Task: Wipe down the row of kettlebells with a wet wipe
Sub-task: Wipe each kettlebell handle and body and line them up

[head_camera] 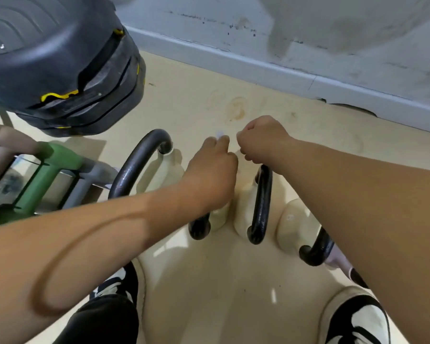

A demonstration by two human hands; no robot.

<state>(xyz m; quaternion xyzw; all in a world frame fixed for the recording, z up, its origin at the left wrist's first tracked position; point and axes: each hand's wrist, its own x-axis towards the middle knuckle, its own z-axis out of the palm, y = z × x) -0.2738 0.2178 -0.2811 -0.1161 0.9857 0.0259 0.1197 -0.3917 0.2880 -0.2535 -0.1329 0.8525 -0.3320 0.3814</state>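
both hands' fingers pinch a small white wet wipe (220,134) above cream kettlebells (243,212) with black handles.

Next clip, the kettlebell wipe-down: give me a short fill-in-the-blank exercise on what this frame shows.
1. The kettlebell handles are ____ in colour.
2. The left hand and right hand are close together above the cream-coloured ____.
3. The dumbbell on the rack at the left is ____.
4. The stacked black step platforms carry ____ trim.

Missing words: black; kettlebells; green; yellow
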